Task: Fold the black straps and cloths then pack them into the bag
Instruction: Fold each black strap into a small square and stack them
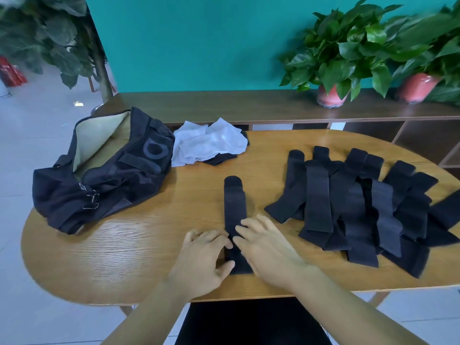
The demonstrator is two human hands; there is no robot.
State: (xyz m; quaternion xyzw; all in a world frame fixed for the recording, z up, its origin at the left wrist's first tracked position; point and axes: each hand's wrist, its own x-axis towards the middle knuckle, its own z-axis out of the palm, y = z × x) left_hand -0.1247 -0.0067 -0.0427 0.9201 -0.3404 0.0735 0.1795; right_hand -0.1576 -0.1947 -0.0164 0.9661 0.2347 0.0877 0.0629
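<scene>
Black and perforated, one strap (234, 210) lay flat and straight near the table's (139, 245) front edge, its rounded tab end pointing to 12 o'clock. Both hands rested on its near half: the left hand (202, 257) lay at its 9 o'clock side with fingers spread and nearly straight, thumb against the strap's near end, and the right hand (263, 245) lay across it from 3 o'clock, fingers extended flat on the fabric. Neither hand curled round anything.

At 2 o'clock from the hands a pile (361, 207) of similar black straps fanned out, overlapping one another, some with a dotted mesh texture. At 10 o'clock the black bag (104, 180) slumped at the table's left end, its mouth open to show a pale tan lining. Just beside it, toward 12 o'clock, crumpled white cloths (209, 141) covered a black cloth (220, 159). Beyond, two potted plants (343, 53) stood on a shelf (224, 105).
</scene>
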